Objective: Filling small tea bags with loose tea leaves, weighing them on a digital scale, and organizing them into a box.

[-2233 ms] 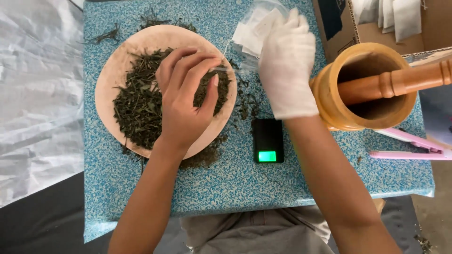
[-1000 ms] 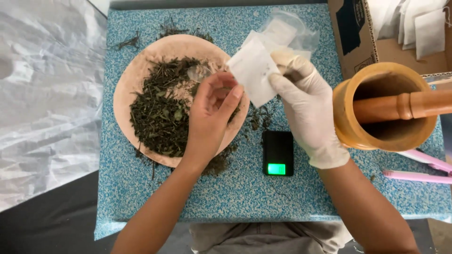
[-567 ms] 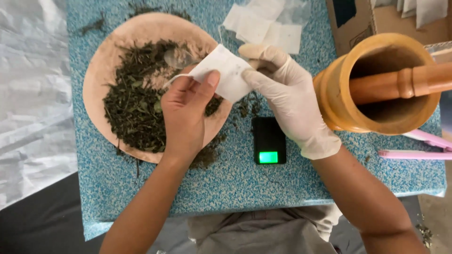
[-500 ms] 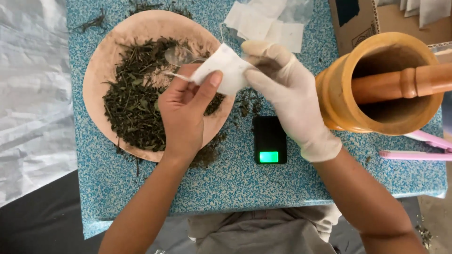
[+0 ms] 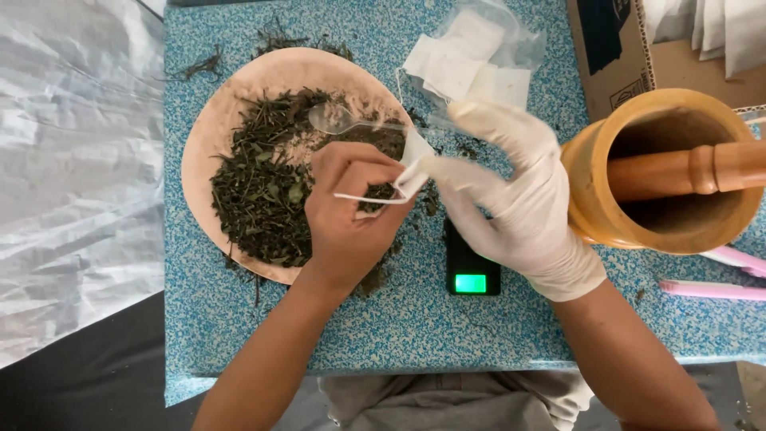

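Note:
A small white paper sachet (image 5: 413, 164) is held between both hands above the right edge of a round pinkish plate (image 5: 209, 136). My bare left hand (image 5: 348, 215) pinches its lower edge. My right hand (image 5: 519, 195), in a white glove, grips its right side with the other fingers spread. Dried green herb leaves (image 5: 267, 195) are heaped on the plate. A clear plastic spoon (image 5: 339, 120) lies on the herbs just above my left hand.
A small black pocket scale (image 5: 472, 271) with a lit green display sits under my right hand. A wooden mortar (image 5: 598, 207) with a pestle (image 5: 686, 169) stands at right, pink tongs (image 5: 710, 289) below it. More white sachets (image 5: 467, 60) in a clear bag lie behind; a cardboard box (image 5: 614, 40) sits at the back right.
My right hand took a sachet from the bag and brought it over the plate's edge. My left hand let go of the spoon and took hold of the sachet, which now looks edge-on.

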